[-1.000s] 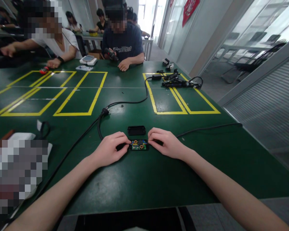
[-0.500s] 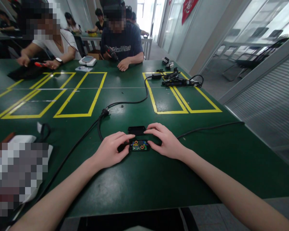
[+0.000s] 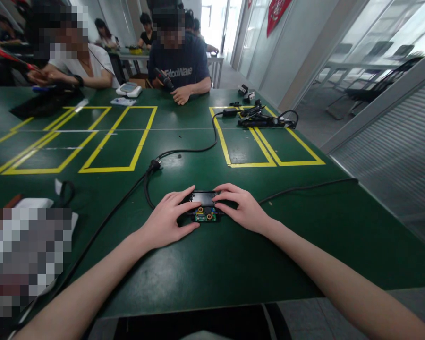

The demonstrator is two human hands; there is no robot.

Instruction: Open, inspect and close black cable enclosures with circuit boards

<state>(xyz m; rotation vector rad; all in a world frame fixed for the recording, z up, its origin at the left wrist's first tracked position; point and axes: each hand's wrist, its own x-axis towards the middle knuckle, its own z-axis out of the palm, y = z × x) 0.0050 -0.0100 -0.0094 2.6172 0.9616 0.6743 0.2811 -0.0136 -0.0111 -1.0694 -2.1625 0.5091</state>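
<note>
A small black plastic cover is held between my two hands, its glossy face up, just behind an opened black case. A green circuit board with copper coils lies exposed in that case on the table. My left hand has its upper fingers at the cover's left end, while the thumb reaches to the near left corner of the case. Fingers and thumb of my right hand pinch the cover's right end. A black cable runs off to the right from behind my right hand.
On the green table, a black cord with a plug lies to the left. Yellow tape rectangles mark the far half. Black adapters and cables are heaped back right. A person opposite holds a power screwdriver; another sits at the left.
The cover lay hollow side up behind the case; now both hands hold it, turned over and nearer the board. At far left, the other person's hands have moved left, with a red item raised.
</note>
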